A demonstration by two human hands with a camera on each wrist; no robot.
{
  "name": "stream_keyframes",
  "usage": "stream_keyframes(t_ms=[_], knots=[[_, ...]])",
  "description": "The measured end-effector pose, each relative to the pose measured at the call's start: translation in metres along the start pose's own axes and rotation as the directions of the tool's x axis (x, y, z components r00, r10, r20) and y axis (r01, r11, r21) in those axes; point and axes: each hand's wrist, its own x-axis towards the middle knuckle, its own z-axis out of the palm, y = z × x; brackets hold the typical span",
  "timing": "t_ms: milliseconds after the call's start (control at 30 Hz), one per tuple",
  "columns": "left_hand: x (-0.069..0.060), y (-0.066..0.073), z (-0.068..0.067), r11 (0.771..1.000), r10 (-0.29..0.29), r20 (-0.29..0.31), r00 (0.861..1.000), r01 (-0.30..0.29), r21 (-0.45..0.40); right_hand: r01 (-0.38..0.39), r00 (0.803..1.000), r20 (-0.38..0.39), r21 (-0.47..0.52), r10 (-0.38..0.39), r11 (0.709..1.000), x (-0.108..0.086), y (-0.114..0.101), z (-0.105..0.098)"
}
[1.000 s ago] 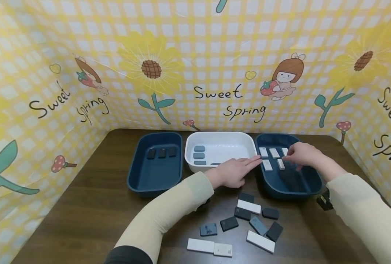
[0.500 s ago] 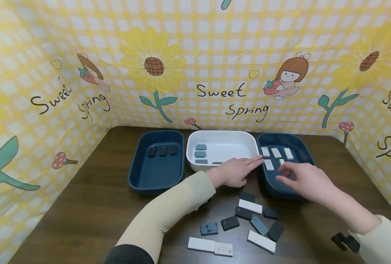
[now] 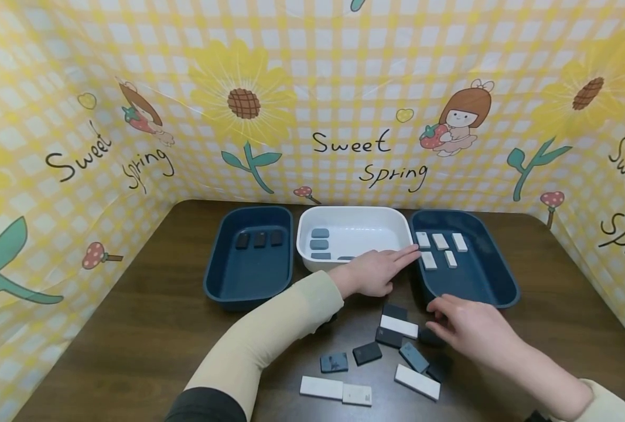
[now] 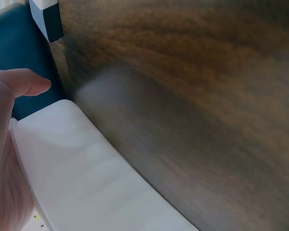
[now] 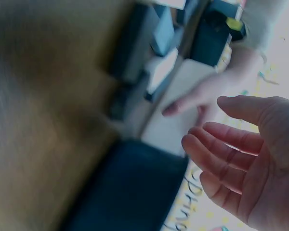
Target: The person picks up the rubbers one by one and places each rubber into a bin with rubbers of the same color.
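Observation:
My left hand (image 3: 372,274) rests on the near right corner of the white tray (image 3: 354,212), its fingers straight and their tips at the left rim of the right blue tray (image 3: 488,281). Several small white blocks (image 3: 440,241) lie in that blue tray in two rows. My right hand (image 3: 472,328) is in front of the blue tray, over the loose blocks; in the right wrist view its fingers (image 5: 229,154) are loosely bent with nothing between them. Below it, a black block (image 3: 429,337) and a dark block (image 3: 440,368) are partly hidden.
Loose blocks lie on the brown table (image 3: 133,328): a long white block (image 3: 417,382), a blue-grey block (image 3: 414,357), a black block (image 3: 367,353) and others. The left blue tray (image 3: 249,275) holds three black blocks (image 3: 260,239). Blue-grey blocks (image 3: 320,244) line the white tray's left side.
My right hand has let go of a white block in the right blue tray's back row and come out, toward me, over the loose blocks. The left hand has stayed in place.

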Motion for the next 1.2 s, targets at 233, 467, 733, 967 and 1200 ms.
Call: stream_keyframes(t_ms=[233, 467, 733, 967, 1200], knots=[[0.000, 0.001, -0.001, 1.000, 0.003, -0.001, 1.000, -0.003, 0.017, 0.094, 0.993, 0.069, 0.022, -0.096, 0.995, 0.007, -0.009, 0.023], [0.000, 0.001, -0.001, 1.000, 0.015, -0.005, 1.000, -0.015, 0.026, 0.062, 0.982, 0.179, -0.029, -0.056, 0.998, 0.016, -0.014, 0.036], [0.000, 0.001, 0.001, 1.000, -0.003, -0.003, 1.000, 0.003, 0.030, 0.043, 0.982, 0.185, -0.049, -0.033, 0.998, 0.021, -0.015, 0.043], [0.001, 0.001, 0.002, 1.000, -0.005, -0.007, 1.000, 0.005, 0.029, 0.056, 0.986, 0.161, -0.032, -0.050, 0.998, 0.022, -0.013, 0.045], [0.001, 0.001, 0.002, 0.999, -0.003, -0.008, 1.000, 0.003, 0.034, 0.017, 0.980, 0.198, 0.070, -0.030, 0.997, 0.022, -0.010, 0.045]])
